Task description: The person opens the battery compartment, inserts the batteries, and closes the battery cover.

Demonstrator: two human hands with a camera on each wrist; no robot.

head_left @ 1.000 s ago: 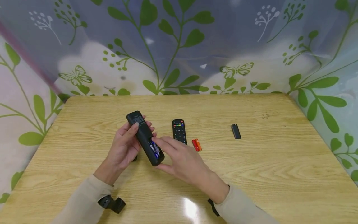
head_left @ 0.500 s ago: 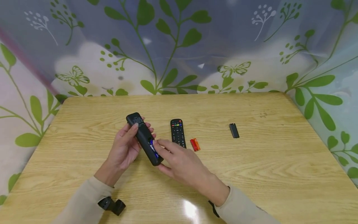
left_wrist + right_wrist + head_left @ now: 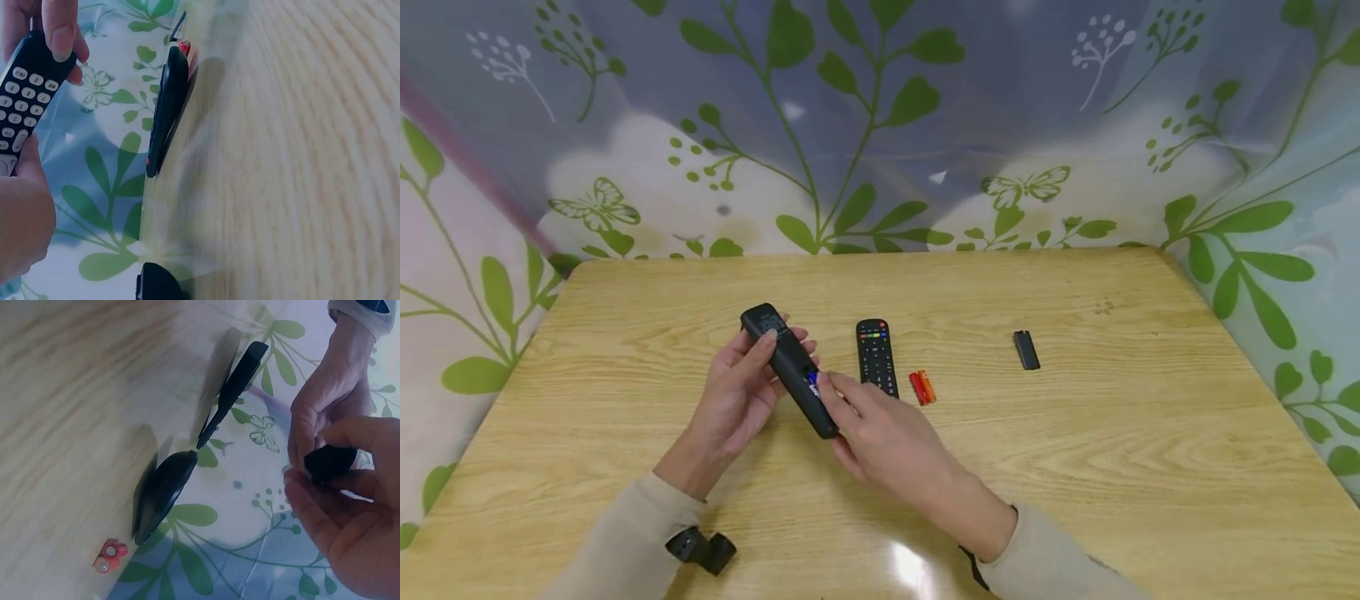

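Note:
My left hand [image 3: 741, 387] grips a black remote control [image 3: 786, 358], back side up, thumb on its printed label. Its battery bay is uncovered, and part of a blue-wrapped battery [image 3: 812, 382] shows there. My right hand [image 3: 895, 433] holds the lower end, fingertips over the batteries and thumb at the end edge, hiding much of the bay. The left wrist view shows the keypad side [image 3: 28, 100] with pale buttons. In the right wrist view, my right fingers and thumb curl round the dark end of the remote [image 3: 328, 462].
A second black remote [image 3: 877, 354] lies face up beyond my hands. Beside it are a red and an orange battery [image 3: 922, 387]. A black battery cover [image 3: 1026, 350] lies farther right. Another dark object [image 3: 234, 387] rests on the wooden table [image 3: 1120, 450], hidden in the head view.
My right fingers have moved down over the batteries, covering more of the bay. The remote has tilted slightly in my left hand. Things on the table shift slightly with the head view.

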